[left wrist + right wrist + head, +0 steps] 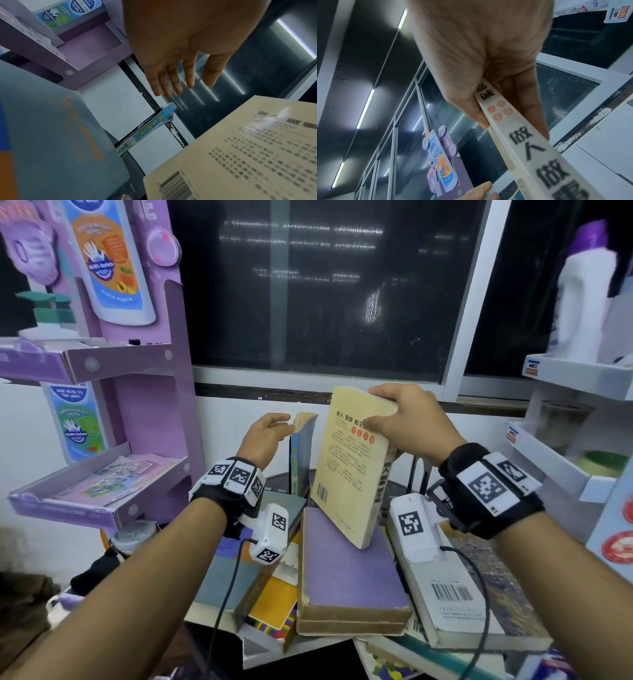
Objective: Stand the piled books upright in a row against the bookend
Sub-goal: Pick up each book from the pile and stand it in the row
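A thin blue book [303,455] stands upright at the back of the table. My left hand [284,422] reaches it with straight fingers, fingertips at its top edge. In the left wrist view the left hand [180,81] hovers flat above the blue book [154,125], and a thin black plate [137,132] stands against the book's left side. My right hand [383,409] grips the top of a cream book [352,470] just right of the blue one. The cream book is tilted, its lower corner resting on a purple book [349,566] atop the pile. The right wrist view shows thumb and fingers pinching the cream book's spine [522,142].
Around the purple book lie a grey book [222,573], a yellow notebook [274,601] and a white book with a barcode [455,607]. A purple cardboard display rack [102,364] stands at the left, white shelves [568,378] at the right, and a dark window behind.
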`<state>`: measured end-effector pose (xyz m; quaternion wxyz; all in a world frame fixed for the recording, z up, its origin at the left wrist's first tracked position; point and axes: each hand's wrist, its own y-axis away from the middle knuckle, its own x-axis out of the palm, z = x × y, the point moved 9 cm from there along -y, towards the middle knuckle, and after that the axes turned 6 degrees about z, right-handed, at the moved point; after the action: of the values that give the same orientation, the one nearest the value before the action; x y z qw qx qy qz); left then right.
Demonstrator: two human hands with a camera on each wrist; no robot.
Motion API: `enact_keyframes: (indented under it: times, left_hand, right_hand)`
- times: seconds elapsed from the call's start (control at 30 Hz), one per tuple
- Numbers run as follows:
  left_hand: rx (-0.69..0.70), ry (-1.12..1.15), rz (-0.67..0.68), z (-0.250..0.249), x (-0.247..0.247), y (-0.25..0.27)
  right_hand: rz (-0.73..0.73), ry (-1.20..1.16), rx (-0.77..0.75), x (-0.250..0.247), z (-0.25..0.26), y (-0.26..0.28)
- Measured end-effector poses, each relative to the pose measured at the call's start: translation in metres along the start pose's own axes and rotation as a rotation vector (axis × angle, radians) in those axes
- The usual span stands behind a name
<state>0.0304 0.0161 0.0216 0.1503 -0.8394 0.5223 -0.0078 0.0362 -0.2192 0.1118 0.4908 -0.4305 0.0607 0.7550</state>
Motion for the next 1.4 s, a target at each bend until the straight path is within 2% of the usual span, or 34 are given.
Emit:
enact_keyframes:
  times: [0.53,1.03,1.4]
  left_hand:
    - [-0.087,-0.093,0.102,0.038,0.016,-0.052]
    - [-0.066,0.112,0.177,0.058,0.012,-0.07]
    - [-0.043,0.142,0.195,0.061,0.009,-0.072]
  right_hand:
    - [-0.061,0.035,0.07,0.039,-0.024,-0.094]
    - [0.038,0.139,0.142,0.116,-0.066,-0.152]
    - [0.122,0.148,0.083,0.155,-0.065,-0.163]
